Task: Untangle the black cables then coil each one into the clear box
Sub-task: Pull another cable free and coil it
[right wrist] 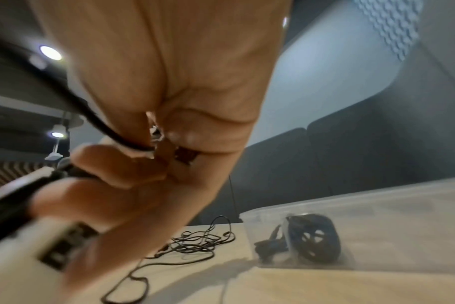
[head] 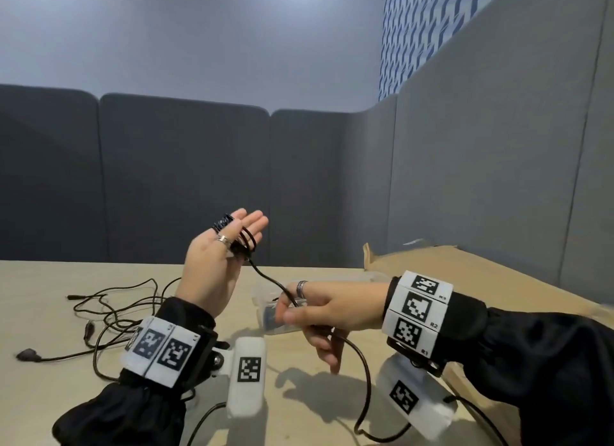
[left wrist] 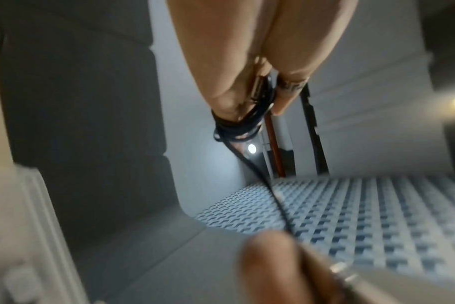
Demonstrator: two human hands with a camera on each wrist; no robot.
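The left hand [head: 212, 263], fingers straight, carries several loops of a thin, limp black cable [head: 265, 277] above the worktop [head: 50, 395], the right hand [head: 319, 312] pinching its slack beside the clear box [right wrist: 377, 226], best gripped loosely so it slides.

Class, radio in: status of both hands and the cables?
Left hand open, thin black cable looped round fingers. Right hand pinching it. Clear plastic box: one coil. Tangle remains.

Black sleeves [head: 531, 356], white wristbands [head: 417, 312] with black square codes, silver rings [head: 301, 288] on both hands.
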